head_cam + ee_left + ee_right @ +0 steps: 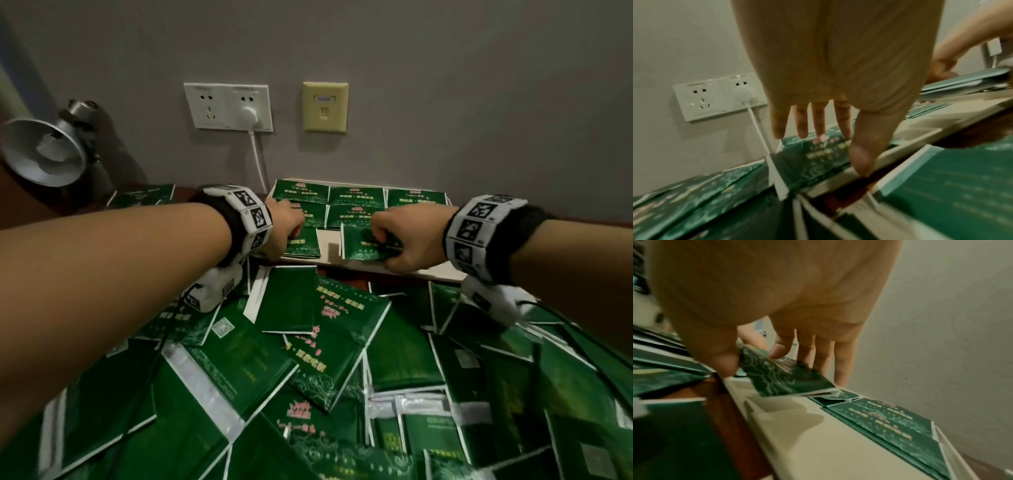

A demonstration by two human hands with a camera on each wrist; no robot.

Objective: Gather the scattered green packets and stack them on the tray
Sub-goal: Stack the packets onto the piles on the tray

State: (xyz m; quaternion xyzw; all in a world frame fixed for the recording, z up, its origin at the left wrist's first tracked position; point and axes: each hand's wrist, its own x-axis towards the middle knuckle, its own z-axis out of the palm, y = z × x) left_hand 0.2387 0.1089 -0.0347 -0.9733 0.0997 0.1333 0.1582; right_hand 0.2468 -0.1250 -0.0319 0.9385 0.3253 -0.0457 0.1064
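Here the right hand [399,240] pinches a glossy green foil packet [368,245] over the shallow cream tray [438,272], the left hand [284,228] lies relaxed with straight fingers on a laid packet, and the next move is judged to be setting it square into the gap.

A white double wall socket [228,107] sits upper centre, with a white plug [247,114] in its right half. Just right is a yellowish data port plate [325,106]. A metal lamp shade [42,152] tilts at the left edge.

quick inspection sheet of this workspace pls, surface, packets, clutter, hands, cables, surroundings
surface: dark wooden tabletop, mostly covered.
job's things: white tray by the wall, holding flat packet rows; loose green packets piled in front.
clutter: metal lamp at far left.
hands: left hand touches a tray packet, fingers straight; right hand pinches a small packet bundle.
cables: white plug cord from wall socket.
surroundings: grey wall, beige data port.
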